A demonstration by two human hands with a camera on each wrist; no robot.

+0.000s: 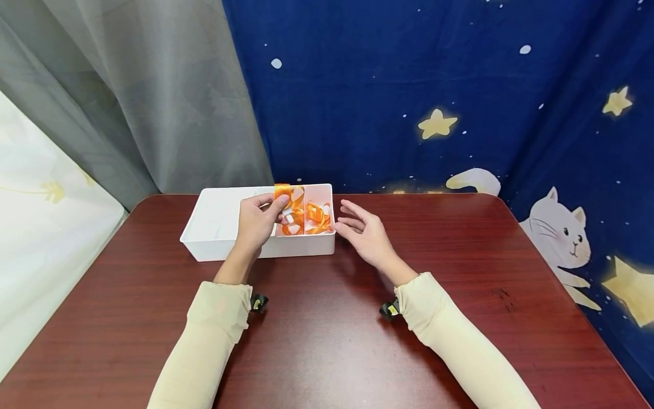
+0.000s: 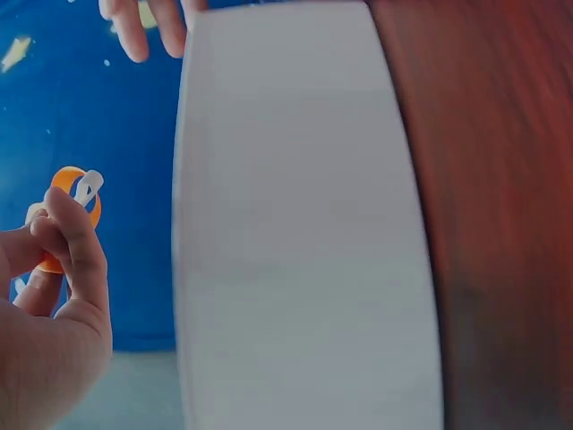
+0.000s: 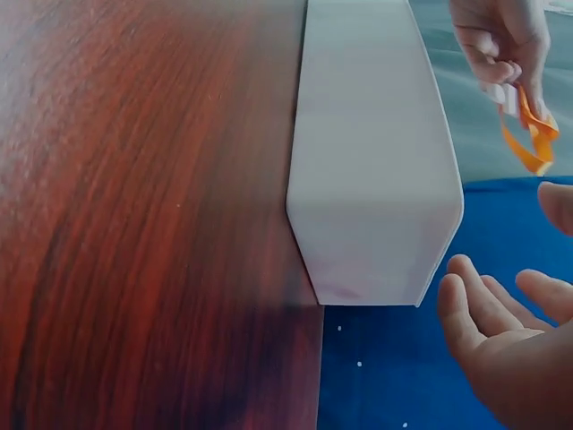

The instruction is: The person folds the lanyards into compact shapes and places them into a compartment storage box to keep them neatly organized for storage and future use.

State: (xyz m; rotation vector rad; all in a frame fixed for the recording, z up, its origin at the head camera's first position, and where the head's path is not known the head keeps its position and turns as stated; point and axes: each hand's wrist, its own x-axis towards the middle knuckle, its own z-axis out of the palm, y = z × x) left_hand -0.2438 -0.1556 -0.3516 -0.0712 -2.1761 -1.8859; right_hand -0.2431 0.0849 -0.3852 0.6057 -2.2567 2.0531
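My left hand [image 1: 258, 221] pinches an orange ribbon [image 1: 282, 190] between thumb and fingers, above the long white box [image 1: 296, 246]. In the left wrist view the ribbon [image 2: 67, 175] curves in a loop with a small white strip [image 2: 89, 186] beside it. From the right wrist view the ribbon [image 3: 537, 139] hangs below the fingers. More orange ribbons [image 1: 319, 216] lie curled in the right end compartment, and others [image 1: 293, 222] in the one beside it. My right hand [image 1: 369, 236] holds nothing; its fingers are spread loosely by the box's right end.
The box stands near the back edge of the dark red-brown table [image 1: 327, 341]. Behind the table hang a grey curtain [image 1: 194, 102] and a blue curtain [image 1: 357, 85] with stars. A white divider [image 1: 305, 210] separates the ribbon compartments.
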